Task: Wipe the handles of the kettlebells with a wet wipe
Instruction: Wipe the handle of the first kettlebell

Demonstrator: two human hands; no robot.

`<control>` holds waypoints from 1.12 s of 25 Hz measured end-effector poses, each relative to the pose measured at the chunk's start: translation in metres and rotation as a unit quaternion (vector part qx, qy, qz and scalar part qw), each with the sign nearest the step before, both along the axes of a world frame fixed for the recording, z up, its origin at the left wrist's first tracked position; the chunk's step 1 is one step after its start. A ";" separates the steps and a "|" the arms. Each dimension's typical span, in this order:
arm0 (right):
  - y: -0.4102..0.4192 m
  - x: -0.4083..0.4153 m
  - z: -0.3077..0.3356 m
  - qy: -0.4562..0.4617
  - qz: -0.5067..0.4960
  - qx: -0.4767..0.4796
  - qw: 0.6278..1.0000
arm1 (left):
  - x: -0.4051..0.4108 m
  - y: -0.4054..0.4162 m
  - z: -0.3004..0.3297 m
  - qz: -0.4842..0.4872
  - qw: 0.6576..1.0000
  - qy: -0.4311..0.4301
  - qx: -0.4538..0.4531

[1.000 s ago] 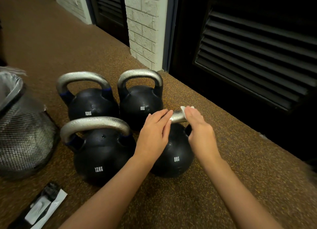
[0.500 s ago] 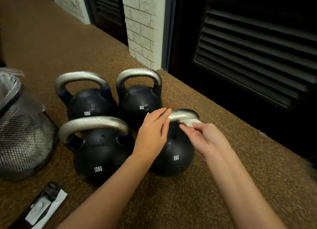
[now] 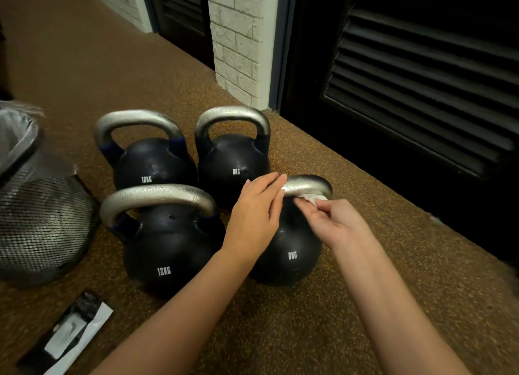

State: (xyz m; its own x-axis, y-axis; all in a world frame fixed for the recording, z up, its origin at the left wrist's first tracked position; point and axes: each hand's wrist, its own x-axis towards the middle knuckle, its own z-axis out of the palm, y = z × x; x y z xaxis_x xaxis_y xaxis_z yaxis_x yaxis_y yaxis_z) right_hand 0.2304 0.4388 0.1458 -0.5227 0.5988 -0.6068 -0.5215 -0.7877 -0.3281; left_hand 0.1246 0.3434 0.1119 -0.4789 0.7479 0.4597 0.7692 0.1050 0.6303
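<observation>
Several black kettlebells with silver handles stand on the brown floor. The near right one, marked 8KG (image 3: 289,251), has its handle (image 3: 309,183) under both my hands. My left hand (image 3: 257,212) rests with straight fingers on the handle's left end. My right hand (image 3: 334,220) pinches a white wet wipe (image 3: 316,198) against the underside of the handle at its right end. A near left 12KG kettlebell (image 3: 165,248), a far left 12KG one (image 3: 153,161) and a far right 8KG one (image 3: 233,158) stand untouched.
A black mesh bin with a plastic liner (image 3: 36,206) stands at the left. A black and white wipe packet (image 3: 73,332) lies on the floor at the lower left. Dark louvred doors (image 3: 421,80) and a white brick pillar (image 3: 238,37) border the right side.
My right hand moved with the wipe from the top of the handle to its underside at the right end. My left hand stayed on the handle's left end.
</observation>
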 end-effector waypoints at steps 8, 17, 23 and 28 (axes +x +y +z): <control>-0.008 0.004 0.018 -0.036 -0.034 -0.036 0.998 | -0.001 0.000 -0.001 -0.001 1.000 0.004 0.003; -0.015 0.022 0.026 -0.085 0.009 0.086 0.993 | -0.001 -0.001 -0.001 -0.004 1.000 0.010 -0.004; -0.017 0.023 0.000 -0.521 0.078 0.676 0.516 | 0.002 -0.003 -0.004 -0.011 0.999 0.043 -0.013; -0.023 0.005 -0.042 -0.498 0.113 0.773 0.376 | 0.002 -0.005 -0.006 -0.008 0.994 0.097 -0.054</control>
State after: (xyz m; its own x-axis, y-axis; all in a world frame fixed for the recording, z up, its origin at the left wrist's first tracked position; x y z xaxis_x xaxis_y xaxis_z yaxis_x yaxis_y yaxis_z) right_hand 0.2352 0.4154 0.1038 -0.6409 0.6472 0.4127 0.4902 0.7589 -0.4287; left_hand 0.1267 0.3382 0.1060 -0.3773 0.8048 0.4582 0.8771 0.1518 0.4557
